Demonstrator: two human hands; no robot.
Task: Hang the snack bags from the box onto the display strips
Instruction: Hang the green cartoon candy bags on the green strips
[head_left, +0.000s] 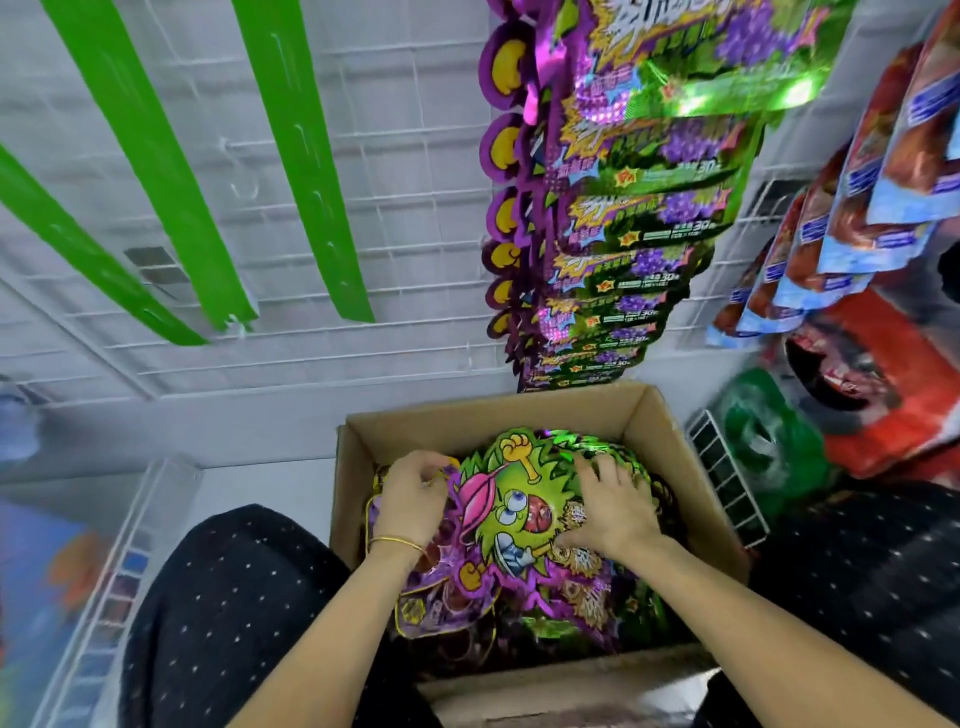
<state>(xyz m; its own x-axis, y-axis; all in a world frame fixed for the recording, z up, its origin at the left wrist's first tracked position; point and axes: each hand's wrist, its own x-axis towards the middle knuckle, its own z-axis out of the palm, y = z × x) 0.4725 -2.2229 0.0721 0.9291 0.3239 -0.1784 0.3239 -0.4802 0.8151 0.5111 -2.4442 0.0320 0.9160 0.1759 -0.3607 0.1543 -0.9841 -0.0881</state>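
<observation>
Wire grid (415, 156), hanging red packets (893, 171)

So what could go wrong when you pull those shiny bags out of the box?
1. The bags lie overlapped in the box, so pulling the one the left hand pinches may drag others out.
2. The top bag looks slick; it could slide under the right hand resting on it.
3. The empty green strips hang with free ends, so a bag might slip off and fall.
</observation>
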